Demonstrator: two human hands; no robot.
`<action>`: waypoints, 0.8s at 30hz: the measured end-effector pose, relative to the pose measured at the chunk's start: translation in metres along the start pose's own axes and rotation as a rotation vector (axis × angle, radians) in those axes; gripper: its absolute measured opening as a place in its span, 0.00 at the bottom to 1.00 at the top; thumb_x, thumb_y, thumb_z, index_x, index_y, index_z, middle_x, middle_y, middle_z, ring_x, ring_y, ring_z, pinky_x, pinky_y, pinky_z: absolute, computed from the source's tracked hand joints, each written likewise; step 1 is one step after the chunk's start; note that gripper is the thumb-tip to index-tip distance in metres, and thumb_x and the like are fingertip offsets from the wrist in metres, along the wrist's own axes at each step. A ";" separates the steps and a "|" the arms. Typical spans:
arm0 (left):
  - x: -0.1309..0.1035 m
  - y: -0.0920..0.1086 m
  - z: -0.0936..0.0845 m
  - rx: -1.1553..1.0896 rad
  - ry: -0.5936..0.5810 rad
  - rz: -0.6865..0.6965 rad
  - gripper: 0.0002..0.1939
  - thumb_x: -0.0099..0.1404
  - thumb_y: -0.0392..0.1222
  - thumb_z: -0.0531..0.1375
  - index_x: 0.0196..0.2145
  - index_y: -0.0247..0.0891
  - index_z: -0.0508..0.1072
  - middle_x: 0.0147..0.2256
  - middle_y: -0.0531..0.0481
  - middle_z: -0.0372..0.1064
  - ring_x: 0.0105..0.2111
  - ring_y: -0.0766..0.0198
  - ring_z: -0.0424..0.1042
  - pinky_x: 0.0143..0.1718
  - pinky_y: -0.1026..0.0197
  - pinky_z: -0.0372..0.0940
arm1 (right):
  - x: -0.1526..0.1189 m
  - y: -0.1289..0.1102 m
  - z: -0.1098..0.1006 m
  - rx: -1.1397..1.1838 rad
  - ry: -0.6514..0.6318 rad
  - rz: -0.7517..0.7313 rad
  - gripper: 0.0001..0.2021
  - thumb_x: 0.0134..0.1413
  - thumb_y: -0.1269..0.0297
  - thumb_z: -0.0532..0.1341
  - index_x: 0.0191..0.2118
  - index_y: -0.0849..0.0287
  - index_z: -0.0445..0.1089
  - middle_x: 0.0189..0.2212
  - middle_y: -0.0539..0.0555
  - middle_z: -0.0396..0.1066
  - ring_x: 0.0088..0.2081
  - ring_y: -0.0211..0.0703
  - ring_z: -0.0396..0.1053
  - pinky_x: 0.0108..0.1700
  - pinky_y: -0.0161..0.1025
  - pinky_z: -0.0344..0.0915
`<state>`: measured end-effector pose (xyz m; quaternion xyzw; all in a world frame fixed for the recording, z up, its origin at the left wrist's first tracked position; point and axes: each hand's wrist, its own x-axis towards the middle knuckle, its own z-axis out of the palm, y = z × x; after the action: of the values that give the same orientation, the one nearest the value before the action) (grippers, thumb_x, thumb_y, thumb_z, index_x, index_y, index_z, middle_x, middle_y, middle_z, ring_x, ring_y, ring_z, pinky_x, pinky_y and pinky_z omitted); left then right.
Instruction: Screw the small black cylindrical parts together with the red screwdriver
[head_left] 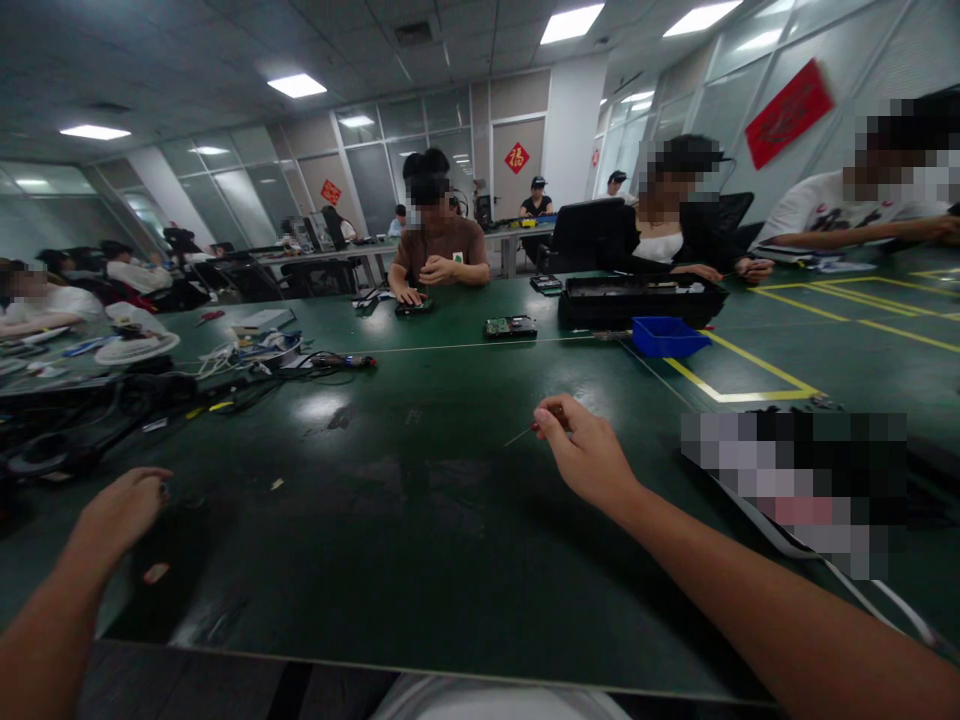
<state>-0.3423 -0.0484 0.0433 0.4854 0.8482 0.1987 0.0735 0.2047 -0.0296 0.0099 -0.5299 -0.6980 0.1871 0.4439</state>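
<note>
A screwdriver (537, 426) with a dark red handle and thin metal shaft is held in my right hand (589, 450), its fingers closed round the handle above the green table (420, 560). The shaft points left and slightly down. My left hand (124, 510) is at the left, low over the table, fingers bent together; something small and dark shows at the fingertips, too small to name. Beneath that hand lies a small reddish scrap (156, 573).
Tangled cables (277, 365) and tools lie at the left. A hard drive (511, 327), a black case (641, 300) and a blue bin (666, 337) stand toward the far side. At the right is a white-edged device (750, 515), partly pixelated. Several people sit around.
</note>
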 end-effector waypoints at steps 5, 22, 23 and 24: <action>-0.006 0.041 0.031 -0.041 -0.015 0.064 0.13 0.59 0.41 0.49 0.37 0.43 0.71 0.33 0.56 0.71 0.41 0.56 0.69 0.42 0.61 0.60 | 0.000 0.000 0.001 0.009 -0.013 0.009 0.11 0.67 0.57 0.53 0.40 0.56 0.68 0.31 0.53 0.76 0.34 0.46 0.75 0.35 0.41 0.65; -0.134 0.293 0.133 -0.873 -0.665 0.551 0.12 0.57 0.37 0.52 0.36 0.37 0.72 0.32 0.49 0.66 0.34 0.61 0.65 0.39 0.59 0.60 | -0.002 -0.003 -0.003 -0.042 -0.103 0.029 0.15 0.64 0.52 0.56 0.35 0.56 0.72 0.27 0.51 0.75 0.28 0.44 0.71 0.31 0.40 0.62; -0.139 0.298 0.137 -0.900 -0.658 0.574 0.10 0.59 0.38 0.51 0.35 0.37 0.71 0.32 0.49 0.66 0.34 0.61 0.65 0.39 0.59 0.61 | -0.002 -0.004 -0.003 -0.044 -0.113 0.021 0.15 0.64 0.52 0.56 0.34 0.56 0.72 0.25 0.50 0.74 0.27 0.43 0.70 0.30 0.40 0.61; -0.143 0.301 0.141 -0.913 -0.653 0.602 0.09 0.61 0.39 0.51 0.34 0.37 0.70 0.32 0.49 0.66 0.35 0.61 0.65 0.39 0.59 0.61 | -0.002 -0.005 -0.003 -0.040 -0.119 0.014 0.15 0.64 0.51 0.56 0.33 0.56 0.72 0.25 0.50 0.74 0.26 0.43 0.70 0.29 0.39 0.61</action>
<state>0.0156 0.0021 0.0280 0.6578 0.4383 0.3941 0.4689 0.2046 -0.0341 0.0138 -0.5313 -0.7232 0.2072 0.3896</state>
